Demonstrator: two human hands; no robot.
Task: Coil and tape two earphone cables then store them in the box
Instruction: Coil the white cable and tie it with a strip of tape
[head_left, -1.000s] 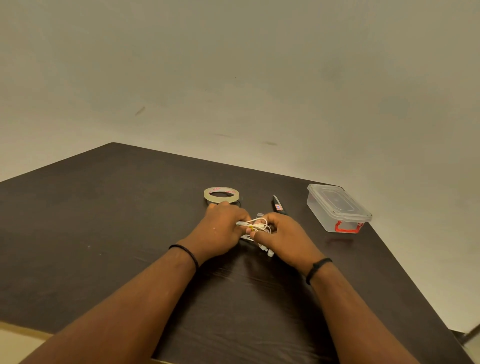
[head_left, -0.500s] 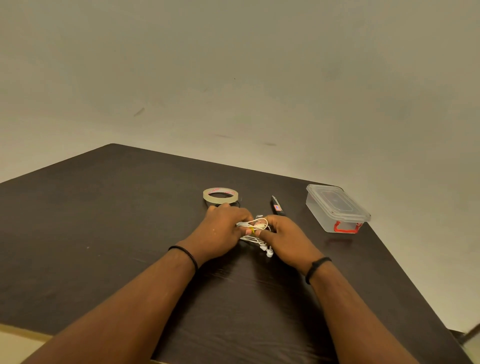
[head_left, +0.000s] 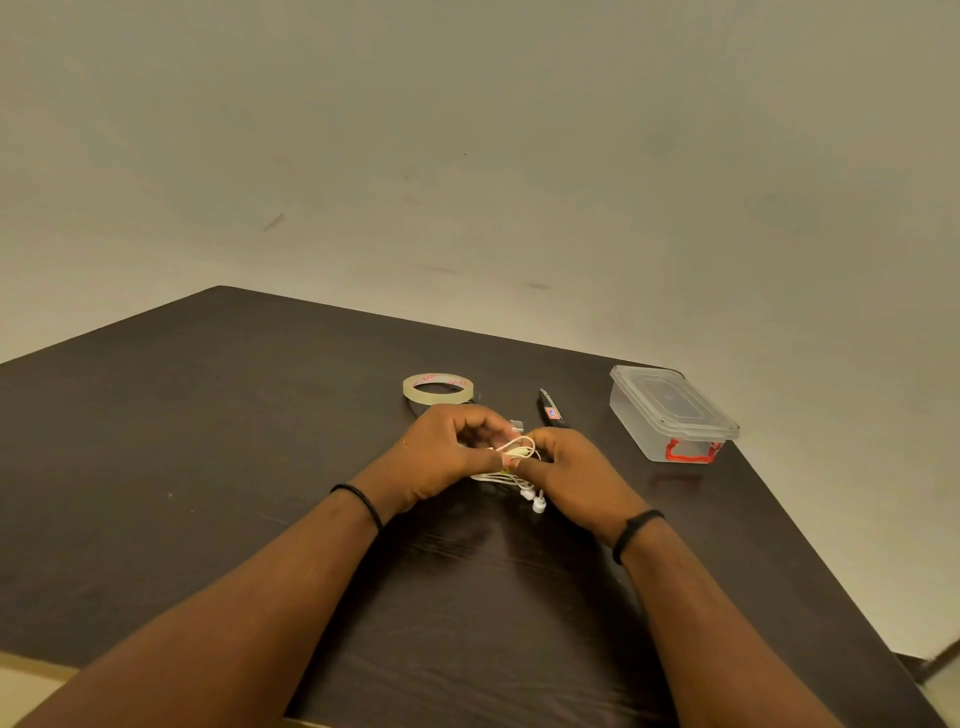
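Note:
A bundle of white earphone cable (head_left: 519, 453) sits between my two hands over the dark table (head_left: 208, 467). My left hand (head_left: 447, 457) pinches the coil from the left, and my right hand (head_left: 576, 478) grips it from the right. Two white earbuds (head_left: 535, 500) hang below the bundle. A small clear piece of tape (head_left: 517, 426) sticks up near my left fingers. A roll of clear tape (head_left: 437, 387) lies just behind my left hand. The clear plastic box (head_left: 670, 410) with a red latch stands shut at the right.
A black cutter or pen (head_left: 551, 412) lies behind my right hand, between the tape roll and the box. The table's right edge runs close to the box. A plain wall rises behind the table.
Both hands have stayed in place over the cable. My left fingers have lifted a little, and the small piece of tape now shows above the coil.

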